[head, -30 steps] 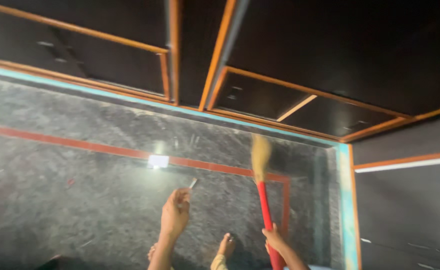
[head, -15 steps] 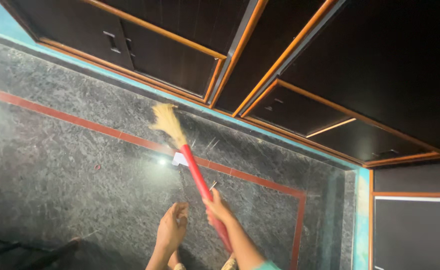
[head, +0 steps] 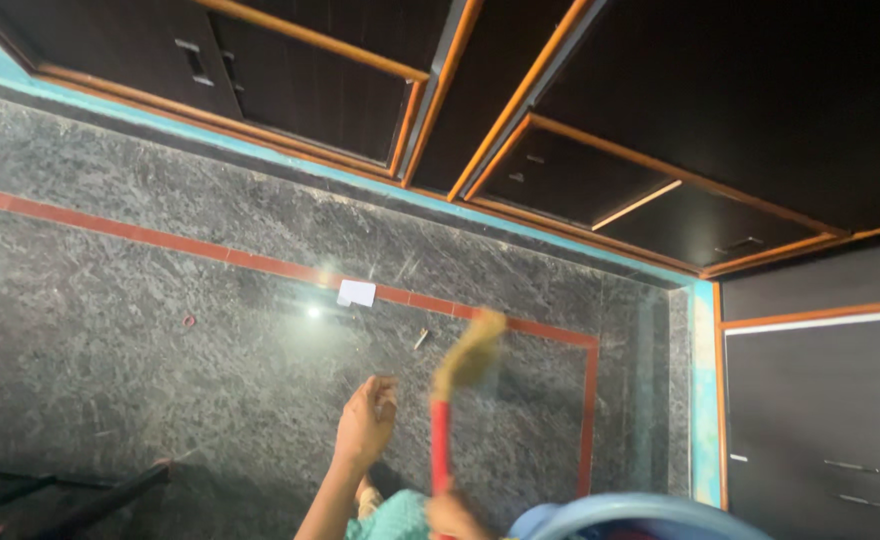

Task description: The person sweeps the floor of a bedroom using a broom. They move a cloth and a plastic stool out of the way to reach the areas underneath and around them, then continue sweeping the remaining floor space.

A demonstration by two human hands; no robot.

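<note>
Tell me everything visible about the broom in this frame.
The broom has a red handle, plastic by the look of it, and a tan straw-like head, blurred by motion. It points up the picture, the head leaning slightly right over the dark stone floor, just below the red inlay stripe. The right hand grips the handle's lower end at the bottom edge. The left hand is beside it, not touching. Whether the bristles touch the floor cannot be told.

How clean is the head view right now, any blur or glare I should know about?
Head view: the broom head is smeared by motion blur, its red handle softer too; the right hand at the bottom edge is blurred; a bright glare spot sits on the polished floor beside the white card; the cabinets are dark, with little detail.
</note>
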